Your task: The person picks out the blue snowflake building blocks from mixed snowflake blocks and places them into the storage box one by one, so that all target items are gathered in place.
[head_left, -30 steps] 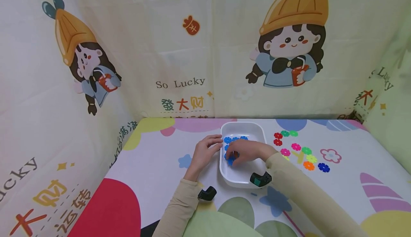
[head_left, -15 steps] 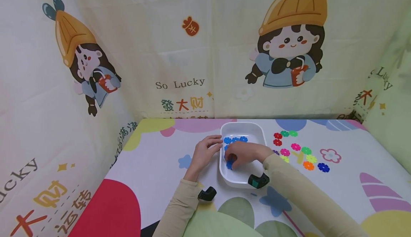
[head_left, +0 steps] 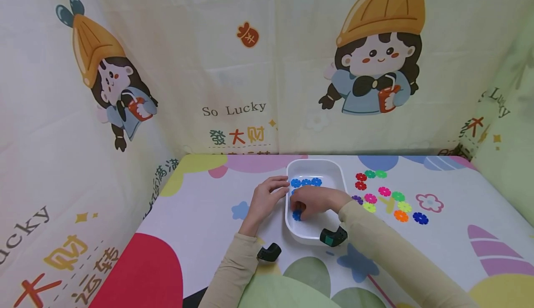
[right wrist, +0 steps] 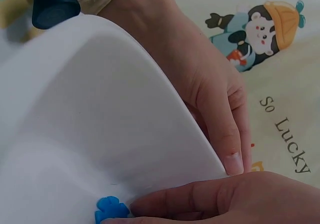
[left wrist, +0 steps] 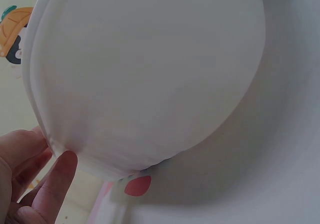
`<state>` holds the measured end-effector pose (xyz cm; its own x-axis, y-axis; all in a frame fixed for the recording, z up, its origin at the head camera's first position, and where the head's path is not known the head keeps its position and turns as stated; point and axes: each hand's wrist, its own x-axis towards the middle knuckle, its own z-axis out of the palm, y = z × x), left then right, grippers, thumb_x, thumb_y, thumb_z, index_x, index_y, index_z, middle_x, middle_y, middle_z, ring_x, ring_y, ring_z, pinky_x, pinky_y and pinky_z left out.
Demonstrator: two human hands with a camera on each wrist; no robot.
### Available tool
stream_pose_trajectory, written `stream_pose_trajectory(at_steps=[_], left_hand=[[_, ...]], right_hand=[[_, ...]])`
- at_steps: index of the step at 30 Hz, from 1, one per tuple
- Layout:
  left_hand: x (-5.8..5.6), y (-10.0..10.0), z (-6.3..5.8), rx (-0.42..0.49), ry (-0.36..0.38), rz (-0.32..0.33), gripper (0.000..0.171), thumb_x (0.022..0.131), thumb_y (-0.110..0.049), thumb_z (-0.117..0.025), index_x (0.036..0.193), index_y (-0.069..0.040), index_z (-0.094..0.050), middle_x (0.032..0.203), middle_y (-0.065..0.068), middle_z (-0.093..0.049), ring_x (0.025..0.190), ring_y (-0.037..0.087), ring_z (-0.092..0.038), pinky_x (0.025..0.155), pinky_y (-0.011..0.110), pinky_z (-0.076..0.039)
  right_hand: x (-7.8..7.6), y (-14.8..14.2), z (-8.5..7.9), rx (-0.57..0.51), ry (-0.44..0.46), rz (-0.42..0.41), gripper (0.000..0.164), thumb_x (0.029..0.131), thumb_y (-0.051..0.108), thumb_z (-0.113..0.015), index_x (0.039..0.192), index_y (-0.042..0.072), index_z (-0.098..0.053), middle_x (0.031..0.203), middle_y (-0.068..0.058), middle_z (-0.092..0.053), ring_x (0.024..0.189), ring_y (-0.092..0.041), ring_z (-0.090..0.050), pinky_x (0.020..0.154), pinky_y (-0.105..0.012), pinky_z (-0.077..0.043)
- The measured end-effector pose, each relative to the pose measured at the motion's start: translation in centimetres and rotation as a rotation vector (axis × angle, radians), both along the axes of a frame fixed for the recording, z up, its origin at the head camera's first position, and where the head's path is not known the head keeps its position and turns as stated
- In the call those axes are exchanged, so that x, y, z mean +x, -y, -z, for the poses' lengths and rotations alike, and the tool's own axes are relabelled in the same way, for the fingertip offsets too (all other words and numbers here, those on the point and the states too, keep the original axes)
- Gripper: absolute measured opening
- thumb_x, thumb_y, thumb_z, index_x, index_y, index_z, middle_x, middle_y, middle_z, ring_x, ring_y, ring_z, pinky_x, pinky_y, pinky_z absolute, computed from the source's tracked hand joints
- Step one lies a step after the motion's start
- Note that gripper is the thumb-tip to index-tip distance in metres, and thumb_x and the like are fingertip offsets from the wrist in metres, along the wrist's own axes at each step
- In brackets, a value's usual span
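Observation:
Blue snowflake discs (head_left: 306,182) lie in a row inside a white plastic tray (head_left: 316,165) on the table, with more partly hidden under my right hand. My right hand (head_left: 314,198) reaches low into the tray with its fingers curled. Its fingertips pinch a blue snowflake disc (right wrist: 111,208) near the tray's left wall. My left hand (head_left: 267,198) holds the tray's left rim. In the left wrist view its thumb (left wrist: 60,176) lies against the outer wall while the fingers reach the rim.
Right of the tray lie loose discs: red (head_left: 360,185), green (head_left: 381,174), pink (head_left: 384,191), yellow (head_left: 404,206), orange (head_left: 401,216) and dark blue (head_left: 420,217). A purple disc (head_left: 357,199) sits beside the right sleeve. A printed curtain (head_left: 246,76) encloses the table's back and sides.
My right hand has shifted slightly left and towards me within the tray, the blue disc at its fingertips moving along. The purple disc has come out from behind the sleeve. My left hand stays put.

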<state>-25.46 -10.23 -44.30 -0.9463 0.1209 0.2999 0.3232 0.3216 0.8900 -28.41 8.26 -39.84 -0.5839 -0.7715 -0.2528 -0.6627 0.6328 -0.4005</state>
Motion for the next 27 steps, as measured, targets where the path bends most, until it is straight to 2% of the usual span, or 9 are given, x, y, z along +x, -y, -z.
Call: stream_pose_trajectory(at_steps=[13, 20, 23, 27], left_hand=[[0.0, -0.1, -0.3, -0.048, 0.009, -0.008, 0.021, 0.094, -0.019, -0.067, 0.108, -0.007, -0.075, 0.127, 0.001, -0.064, 0.126, 0.020, -0.053, 0.105, 0.040, -0.045], [0.0, -0.1, -0.4, -0.053, 0.015, -0.009, 0.022, 0.094, -0.019, -0.067, 0.109, -0.005, -0.074, 0.128, 0.001, -0.063, 0.127, 0.020, -0.052, 0.106, 0.041, -0.044], [-0.1, 0.0, -0.4, -0.059, 0.018, -0.012, 0.021, 0.094, -0.018, -0.066, 0.110, -0.006, -0.074, 0.128, 0.000, -0.063, 0.127, 0.019, -0.051, 0.107, 0.040, -0.043], [-0.4, 0.3, -0.4, -0.059, 0.031, -0.043, 0.023, 0.094, -0.021, -0.067, 0.113, -0.011, -0.074, 0.127, -0.003, -0.063, 0.124, 0.015, -0.054, 0.107, 0.038, -0.043]], right_hand=[[0.1, -0.1, 0.0, -0.023, -0.009, -0.010, 0.026, 0.081, 0.017, -0.081, 0.104, 0.024, -0.071, 0.095, 0.010, -0.065, 0.085, -0.010, -0.057, 0.088, -0.031, -0.053], [0.0, -0.7, -0.6, -0.041, 0.022, 0.035, 0.029, 0.082, 0.020, -0.081, 0.108, 0.022, -0.071, 0.099, 0.012, -0.065, 0.089, -0.009, -0.059, 0.090, -0.031, -0.053], [0.0, -1.5, -1.2, -0.074, 0.020, 0.048, 0.031, 0.082, 0.021, -0.080, 0.111, 0.019, -0.070, 0.101, 0.009, -0.066, 0.090, -0.010, -0.060, 0.090, -0.031, -0.054], [-0.2, -3.6, -2.1, -0.187, -0.005, 0.058, 0.033, 0.084, 0.020, -0.079, 0.114, 0.012, -0.069, 0.105, -0.002, -0.067, 0.093, -0.016, -0.061, 0.088, -0.034, -0.056]])
